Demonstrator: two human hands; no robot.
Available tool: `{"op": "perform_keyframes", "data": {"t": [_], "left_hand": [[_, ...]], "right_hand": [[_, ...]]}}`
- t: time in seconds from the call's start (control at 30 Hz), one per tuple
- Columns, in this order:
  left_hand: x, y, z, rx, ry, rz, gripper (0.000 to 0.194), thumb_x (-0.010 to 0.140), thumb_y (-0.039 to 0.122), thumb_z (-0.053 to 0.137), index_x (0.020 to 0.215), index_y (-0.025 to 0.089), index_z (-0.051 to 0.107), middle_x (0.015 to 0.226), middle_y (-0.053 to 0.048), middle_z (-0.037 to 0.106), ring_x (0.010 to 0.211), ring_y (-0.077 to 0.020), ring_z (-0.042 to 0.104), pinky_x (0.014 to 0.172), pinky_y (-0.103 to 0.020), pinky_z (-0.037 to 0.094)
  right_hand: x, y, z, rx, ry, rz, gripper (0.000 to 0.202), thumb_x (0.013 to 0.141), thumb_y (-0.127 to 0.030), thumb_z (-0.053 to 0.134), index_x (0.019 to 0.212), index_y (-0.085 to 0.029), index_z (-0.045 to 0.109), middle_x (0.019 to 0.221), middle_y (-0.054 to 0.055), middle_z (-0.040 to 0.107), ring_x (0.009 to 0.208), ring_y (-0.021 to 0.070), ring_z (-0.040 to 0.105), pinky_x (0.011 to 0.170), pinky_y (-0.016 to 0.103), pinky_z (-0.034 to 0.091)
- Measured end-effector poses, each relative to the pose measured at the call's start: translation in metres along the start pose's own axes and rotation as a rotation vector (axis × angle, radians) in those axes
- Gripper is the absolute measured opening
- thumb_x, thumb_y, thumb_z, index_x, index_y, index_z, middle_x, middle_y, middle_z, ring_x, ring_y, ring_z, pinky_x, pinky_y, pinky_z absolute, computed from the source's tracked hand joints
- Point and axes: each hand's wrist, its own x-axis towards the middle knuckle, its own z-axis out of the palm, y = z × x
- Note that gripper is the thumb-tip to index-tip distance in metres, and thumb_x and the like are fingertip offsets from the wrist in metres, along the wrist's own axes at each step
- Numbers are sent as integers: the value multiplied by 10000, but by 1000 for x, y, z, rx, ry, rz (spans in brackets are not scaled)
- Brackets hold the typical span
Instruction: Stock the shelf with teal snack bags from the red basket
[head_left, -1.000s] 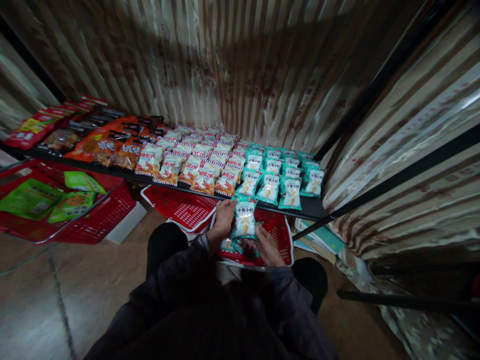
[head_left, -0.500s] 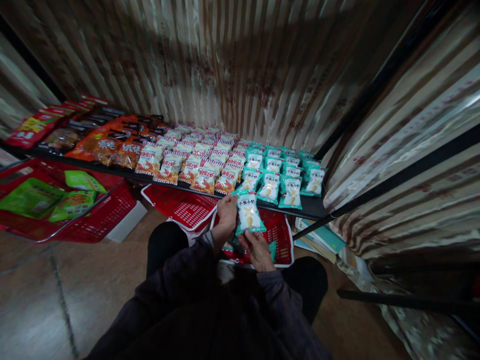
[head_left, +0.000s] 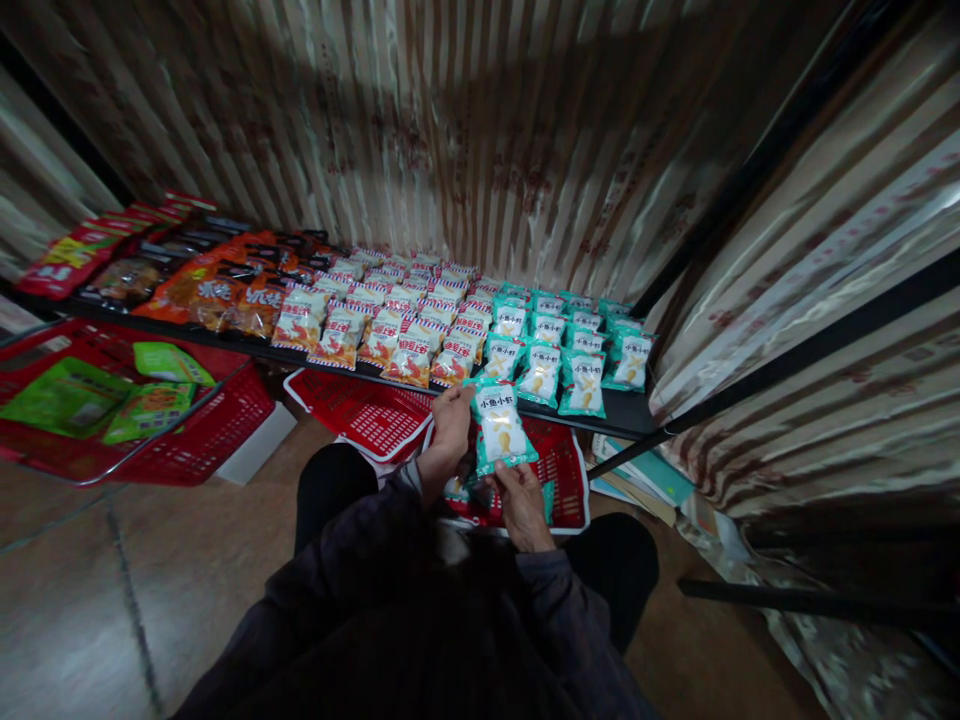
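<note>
Knees point(head_left: 626, 560): dark-clad, 1 on either side of the red basket.
Right hand point(head_left: 523, 507): fingers drawn nearly together, pinching the lower edge of the teal-and-white packet.
Left hand point(head_left: 451, 428): fingers curled in, gripping the same packet by its upper left edge.
Teal-and-white packet point(head_left: 501, 430): held between the 2 hands, printed face up, slightly tilted, above the red basket and just in front of the shelf.
Red basket point(head_left: 568, 462): white-rimmed, below the hands, with more teal packets point(head_left: 549, 502) partly hidden inside.
Second red basket point(head_left: 367, 412): just left of it, partly under the shelf.
Left-side basket point(head_left: 176, 448): red, well apart from the hands, holding 3 green packets point(head_left: 67, 395).
White box point(head_left: 256, 445): beside that basket, on the floor point(head_left: 67, 590).
Shelf point(head_left: 628, 410): black, carrying rows of teal packets at the right end, white-and-orange packets point(head_left: 414, 352) in the middle, then orange packets point(head_left: 211, 292), dark packets point(head_left: 129, 280) and red packets point(head_left: 69, 262) leftward.
Curtain point(head_left: 480, 130): striped, pleated, behind the shelf.
</note>
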Motion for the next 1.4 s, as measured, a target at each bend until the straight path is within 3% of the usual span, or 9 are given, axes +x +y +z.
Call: {"op": "perform_keyframes", "data": {"t": [0.17, 0.3, 0.43, 0.6, 0.7, 1.4], "left_hand": [[1, 3, -6, -12, -105, -76, 361, 537, 428, 814, 646, 179, 575, 592, 42, 576, 555, -101, 523, 548, -214, 391], [2, 1, -8, -21, -176, -158, 389, 487, 415, 843, 693, 171, 621, 662, -6, 656, 616, -146, 597, 588, -249, 444], [5, -5, -10, -50, -137, -176, 414, 464, 409, 838, 721, 177, 612, 663, 6, 659, 614, -144, 596, 610, -263, 461], [6, -6, -13, -80, -95, -152, 449, 443, 416, 829, 749, 171, 610, 679, 6, 672, 621, -149, 603, 634, -281, 481], [5, -3, -13, -91, -92, -141, 442, 434, 406, 834, 733, 169, 611, 670, 3, 674, 617, -154, 605, 632, -284, 482], [4, 2, -8, -117, -103, -131, 376, 482, 366, 793, 722, 177, 574, 606, 40, 607, 543, -134, 569, 589, -278, 457]], "right_hand": [[3, 1, -4, -88, 14, -36, 458, 502, -492, 876, 722, -215, 585, 537, -101, 534, 522, 93, 569, 580, 240, 529], [2, -1, -7, -146, 14, -33, 479, 480, -517, 876, 708, -210, 587, 547, -88, 565, 524, 99, 570, 569, 245, 516], [0, -3, -8, -181, 7, -45, 469, 476, -517, 872, 695, -201, 604, 591, -57, 622, 564, 117, 584, 584, 253, 502], [2, -11, -9, -159, 53, -152, 411, 594, -547, 795, 738, -216, 597, 638, -48, 642, 613, 122, 587, 605, 245, 477], [4, -14, -10, -140, 72, -213, 399, 602, -526, 795, 779, -216, 617, 678, -37, 663, 607, 119, 582, 588, 242, 468], [-7, -17, -11, -150, 20, -127, 365, 614, -498, 814, 772, -221, 637, 648, -42, 668, 590, 120, 592, 571, 231, 468]]}}
